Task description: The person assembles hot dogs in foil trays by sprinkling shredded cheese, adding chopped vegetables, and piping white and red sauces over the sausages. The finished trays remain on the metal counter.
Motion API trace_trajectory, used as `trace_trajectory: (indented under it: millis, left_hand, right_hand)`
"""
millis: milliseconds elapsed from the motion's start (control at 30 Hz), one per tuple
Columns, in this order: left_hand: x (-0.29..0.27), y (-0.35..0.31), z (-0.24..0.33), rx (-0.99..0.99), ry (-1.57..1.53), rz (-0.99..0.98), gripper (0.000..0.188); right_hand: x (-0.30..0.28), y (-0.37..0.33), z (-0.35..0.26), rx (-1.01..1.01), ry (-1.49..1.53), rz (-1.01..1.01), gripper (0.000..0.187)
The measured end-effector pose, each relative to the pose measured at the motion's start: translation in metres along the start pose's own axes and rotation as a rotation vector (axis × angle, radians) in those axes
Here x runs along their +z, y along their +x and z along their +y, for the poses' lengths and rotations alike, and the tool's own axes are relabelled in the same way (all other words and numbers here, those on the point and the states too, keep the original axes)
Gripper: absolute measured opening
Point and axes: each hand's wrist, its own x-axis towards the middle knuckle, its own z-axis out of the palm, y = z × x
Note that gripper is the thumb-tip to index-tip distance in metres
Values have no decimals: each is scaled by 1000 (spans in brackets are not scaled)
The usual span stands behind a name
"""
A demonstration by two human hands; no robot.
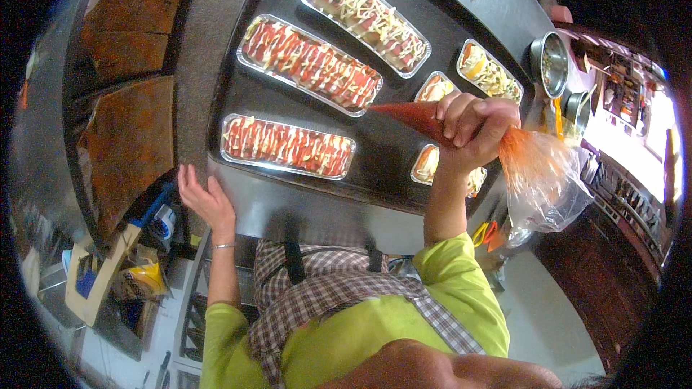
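My right hand (476, 128) is closed round a clear plastic piping bag (409, 117) filled with red sauce. Its pointed tip reaches left, above the near right end of the middle long foil tray (310, 65). That tray and the nearest long foil tray (288, 148) hold food striped with red and pale sauce. Pale strands top the far long foil tray (366, 20), with little red visible there. The bag's loose, twisted end hangs right of my fist. My left hand (205, 198) lies open by the table edge, fingers spread, holding nothing, near the black baking tray's corner.
All the foil trays sit on the black baking tray (393, 162), on a steel table (310, 209). Smaller foil trays (491, 72) are partly behind my right hand. Metal bowls (549, 65) stand at the right, orange-handled scissors (486, 235) nearer me.
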Motion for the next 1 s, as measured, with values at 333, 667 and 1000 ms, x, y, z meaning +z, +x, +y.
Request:
trace_trajectory:
  millis: [333, 667, 1000]
  left_hand:
    - [-4, 1, -2, -66, -56, -70, 43]
    - [-4, 2, -3, -69, -14, -67, 40]
    - [-2, 3, -8, -27, -50, -87, 40]
  right_hand:
    - [-31, 57, 24, 197, 440, 482, 34]
    - [76, 116, 73, -103, 101, 153, 30]
    - [69, 143, 93, -115, -36, 93, 34]
